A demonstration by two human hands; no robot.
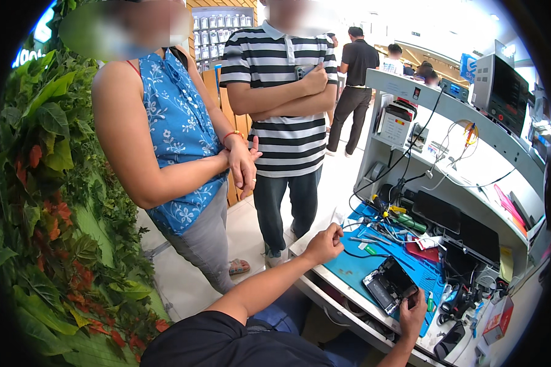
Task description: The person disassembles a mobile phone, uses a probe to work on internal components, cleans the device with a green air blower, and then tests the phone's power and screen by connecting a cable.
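An opened smartphone (382, 295) lies tilted over the front of the blue work mat (343, 269), its inner parts showing and its dark screen panel (399, 276) raised beside them. My right hand (413, 313) grips the phone at its right end between thumb and fingers. Over the left end of the desk, my left hand (324, 244) is raised with its fingers curled together; whatever they may hold is too small to tell. Just beyond that hand are a whitish scrap (338, 215) and a dark cable (364, 254).
Tweezers (376, 238), green-handled tools (410, 221) and cables crowd the mat's far side. A red-and-white box (498, 319) stands at the right. Shelves (434, 147) rise behind the desk. Two people stand across from me, one in blue (180, 134), one in stripes (288, 128). Leaves (61, 214) cover the left wall.
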